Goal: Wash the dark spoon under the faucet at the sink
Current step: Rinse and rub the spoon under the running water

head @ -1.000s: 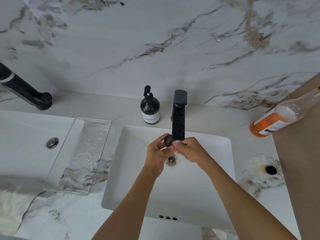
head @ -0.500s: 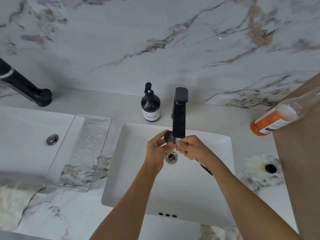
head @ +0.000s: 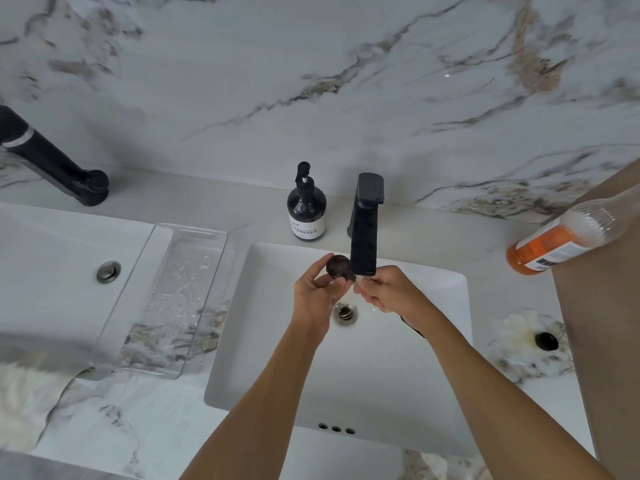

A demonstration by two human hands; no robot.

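Rinsing the spoon (head: 339, 266) under the faucet (head: 363, 237).
Left hand (head: 317, 296) has its fingers pinching the bowl beside the spout; right hand (head: 389, 294) seems to grip the handle, which pokes out below the wrist. Next: turn the bowl into the stream, rub. White sink (head: 433, 393) in a marble surface (head: 104, 427), soap bottle (head: 306, 207) behind.

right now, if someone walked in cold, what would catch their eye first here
First, the two bare hands meeting over the white sink: the left hand and right hand hold the dark spoon just under the black faucet. Next, the black pump bottle standing left of the faucet, and the orange-filled bottle at the far right.
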